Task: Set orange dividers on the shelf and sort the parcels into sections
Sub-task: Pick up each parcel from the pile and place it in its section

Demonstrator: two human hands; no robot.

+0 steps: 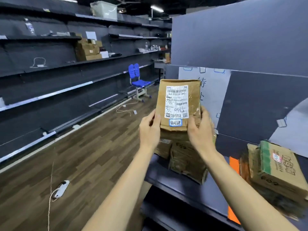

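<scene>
The person is holding a flat brown cardboard parcel with a white shipping label (179, 104) upright between both hands. The left hand (149, 129) is pinching its lower left edge, thumb on the front. The right hand (200, 130) is gripping its lower right corner, fingers curled behind. Both forearms are reaching forward and up. Just below the grip, more worn brown parcels (185, 157) are lying on the dark shelf (183, 185); to the right, an orange divider (234, 164) is standing beside a green-taped cardboard box (276, 169).

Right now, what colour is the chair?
Blue chair, with a grey frame; head view.
</scene>
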